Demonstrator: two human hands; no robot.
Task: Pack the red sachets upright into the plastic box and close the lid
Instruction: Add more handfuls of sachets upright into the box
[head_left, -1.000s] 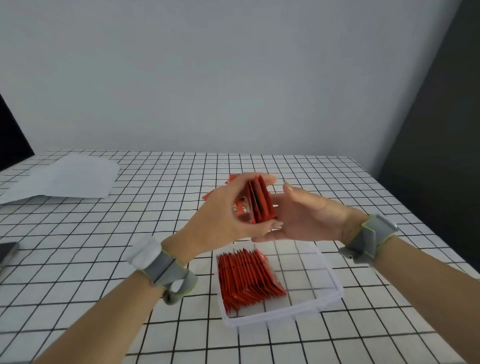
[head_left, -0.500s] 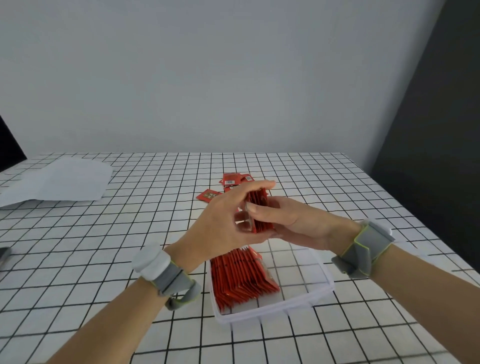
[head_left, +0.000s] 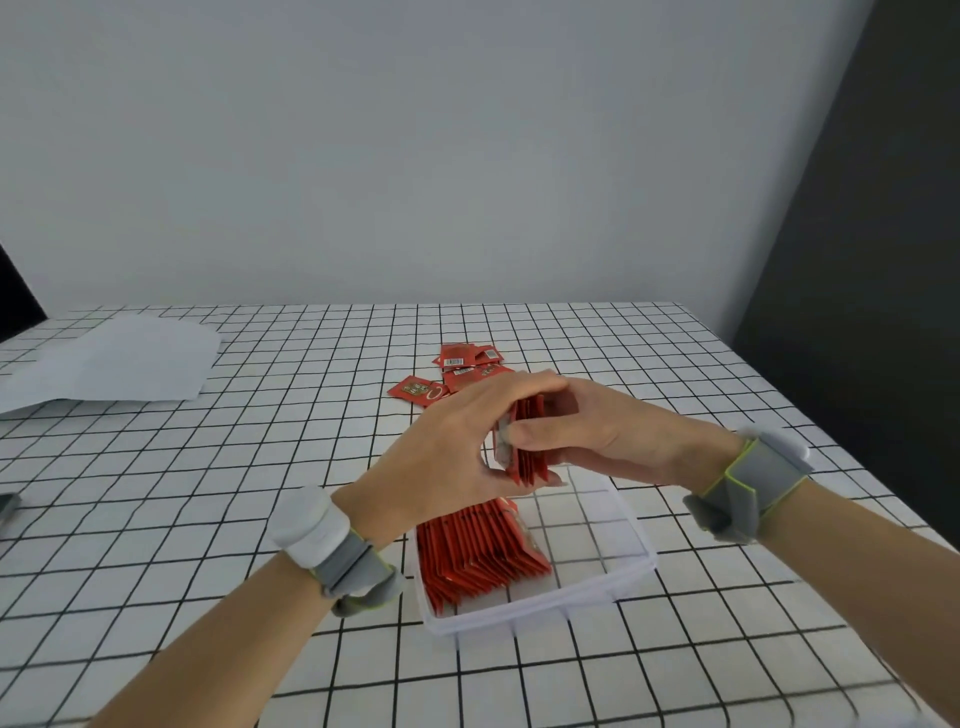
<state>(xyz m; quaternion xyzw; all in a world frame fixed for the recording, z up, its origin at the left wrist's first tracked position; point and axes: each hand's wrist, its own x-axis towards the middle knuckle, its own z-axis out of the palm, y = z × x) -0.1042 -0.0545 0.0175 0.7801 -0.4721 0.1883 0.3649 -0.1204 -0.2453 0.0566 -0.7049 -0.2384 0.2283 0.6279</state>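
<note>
Lower and closer together than a second ago, the left grip (head_left: 457, 447) and the right grip (head_left: 613, 436) are now both closing on one bundle (head_left: 530, 447) of red sachets, and the right thumb is newly pressing across its near face.

A counter (head_left: 234, 467) covered in white cloth with a black grid is filling the lower half of the view. A sheet of white paper (head_left: 114, 364) is lying far off to the left.

Near the person, a clear plastic box (head_left: 597, 525) is sitting open directly under the hands. No lid is showing. A packed row (head_left: 478, 551) of sachets is standing on edge along the box's left side and leaning a little. The right side is bare, probably room being kept for the next batch.

The left grip is curling over the bundle's top with the thumb underneath. The right grip is pinching it, thumb in front and fingers behind. This two-sided hold is likely squaring the edges so the sachets drop in upright as one block. The bundle is hanging just above the box's far end, apart from the packed row.

Beyond the hands, several loose sachets (head_left: 462, 369) are lying flat on the cloth, waiting to be gathered.
</note>
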